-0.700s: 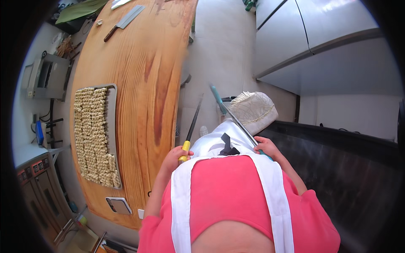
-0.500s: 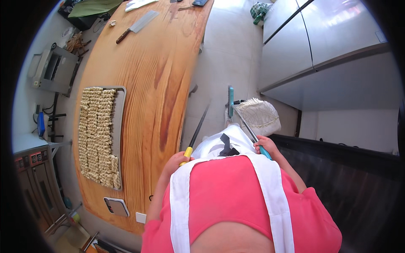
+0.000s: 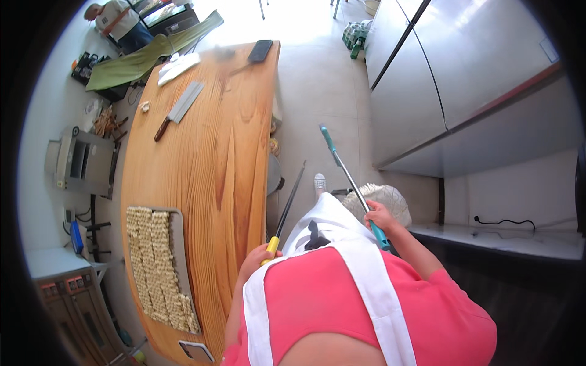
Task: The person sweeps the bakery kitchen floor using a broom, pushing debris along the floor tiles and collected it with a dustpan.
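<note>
My left hand (image 3: 252, 261) is closed around the yellow grip of a dark, thin pole (image 3: 285, 213), which slants down toward the floor beside the table. My right hand (image 3: 381, 218) grips a silver pole with a teal handle (image 3: 352, 181) just above its lower end. That pole reaches forward over the floor and ends in a narrow teal head (image 3: 328, 139), whose exact kind I cannot make out. The far end of the dark pole shows no clear head. Beneath my right hand's pole lies a whitish sack (image 3: 390, 204). One shoe (image 3: 320, 182) shows between the poles.
Along my left runs a wooden table (image 3: 195, 165) bearing a cleaver (image 3: 183, 105), a tray (image 3: 178, 235) of pale twisted dough pieces, and a phone (image 3: 196, 352). Steel cabinets (image 3: 421, 79) stand at right. Another person (image 3: 125, 24) is at far left.
The view has tilted to take in more of the far room. The silver pole's teal head has turned and moved farther out from me; both hands keep their grips. My shoe now shows.
</note>
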`<state>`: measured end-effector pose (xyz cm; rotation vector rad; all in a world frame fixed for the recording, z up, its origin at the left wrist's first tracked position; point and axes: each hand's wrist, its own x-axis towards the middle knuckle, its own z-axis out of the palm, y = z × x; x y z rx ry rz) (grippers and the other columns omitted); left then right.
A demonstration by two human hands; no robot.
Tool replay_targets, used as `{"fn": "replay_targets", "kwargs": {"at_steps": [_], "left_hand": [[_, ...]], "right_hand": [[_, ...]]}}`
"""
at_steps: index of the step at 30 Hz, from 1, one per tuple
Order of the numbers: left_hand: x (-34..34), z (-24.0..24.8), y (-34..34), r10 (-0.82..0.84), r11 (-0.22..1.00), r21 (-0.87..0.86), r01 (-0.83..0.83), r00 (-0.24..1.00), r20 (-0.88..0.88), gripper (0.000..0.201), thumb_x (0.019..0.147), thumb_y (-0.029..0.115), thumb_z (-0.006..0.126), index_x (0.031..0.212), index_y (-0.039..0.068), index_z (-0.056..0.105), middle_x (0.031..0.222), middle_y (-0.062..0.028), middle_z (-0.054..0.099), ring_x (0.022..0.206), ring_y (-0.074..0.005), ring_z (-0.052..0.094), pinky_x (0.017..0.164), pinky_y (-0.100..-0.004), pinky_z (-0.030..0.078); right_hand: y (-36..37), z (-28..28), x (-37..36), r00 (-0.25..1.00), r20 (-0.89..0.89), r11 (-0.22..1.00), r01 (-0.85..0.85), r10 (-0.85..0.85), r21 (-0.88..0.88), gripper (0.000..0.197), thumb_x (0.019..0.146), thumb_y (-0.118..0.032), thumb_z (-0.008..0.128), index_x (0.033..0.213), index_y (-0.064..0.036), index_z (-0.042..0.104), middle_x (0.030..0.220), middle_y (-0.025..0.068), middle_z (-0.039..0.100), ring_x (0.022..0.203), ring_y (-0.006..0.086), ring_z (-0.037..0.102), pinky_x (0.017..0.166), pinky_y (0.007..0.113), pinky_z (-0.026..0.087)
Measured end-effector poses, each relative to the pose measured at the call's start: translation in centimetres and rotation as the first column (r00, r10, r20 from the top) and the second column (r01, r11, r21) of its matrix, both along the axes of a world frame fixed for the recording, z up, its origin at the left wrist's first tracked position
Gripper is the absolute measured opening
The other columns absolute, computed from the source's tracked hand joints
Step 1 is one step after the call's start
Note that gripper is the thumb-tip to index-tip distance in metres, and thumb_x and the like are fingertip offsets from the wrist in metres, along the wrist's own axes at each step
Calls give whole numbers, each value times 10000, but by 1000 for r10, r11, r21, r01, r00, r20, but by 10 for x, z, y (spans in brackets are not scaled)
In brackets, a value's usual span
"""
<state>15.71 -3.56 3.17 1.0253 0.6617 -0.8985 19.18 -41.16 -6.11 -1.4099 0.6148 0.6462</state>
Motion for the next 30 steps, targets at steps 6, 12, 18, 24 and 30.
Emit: {"fn": "replay_targets", "kwargs": {"at_steps": [6,12,18,24,30], "left_hand": [[121,-11,-40,-155,970,188,155,988,-14,233,713,74,469,933,-1,471,812,-78,544,694,-129,530,666,-220,434],[234,-10,-79,-57,977,193,87,986,-156,276,723,98,495,977,-9,475,829,-71,545,733,-122,533,683,-216,424],[294,-8,-87,126,991,-12,-133,965,-231,377,731,80,476,1090,-12,404,895,-82,530,760,-130,544,720,-225,445],[328,6,-99,59,990,138,-28,972,-226,389,737,65,485,1108,-14,400,892,-87,537,765,-133,547,728,-222,442],[356,7,-89,8,995,104,8,988,-153,371,738,70,506,1089,-11,418,880,-82,541,759,-133,547,729,-216,437]], "right_hand": [[-63,-52,167,985,164,990,-34,56,-136,547,655,15,505,1186,53,378,620,77,521,460,145,515,418,271,415],[-133,-123,412,979,200,967,86,-38,-240,237,661,42,486,892,2,451,573,83,496,409,169,503,365,309,399],[-141,-191,564,987,-158,946,-16,-37,-324,55,730,-13,424,782,-26,439,576,86,497,443,161,475,373,309,379],[-124,-162,393,727,-448,469,-682,521,-561,744,743,-38,390,1348,-132,-32,847,226,574,711,351,575,658,427,448],[-155,-82,251,551,-609,600,-786,571,-149,704,740,-96,490,1346,-124,133,988,231,549,822,303,581,709,367,467]]}}
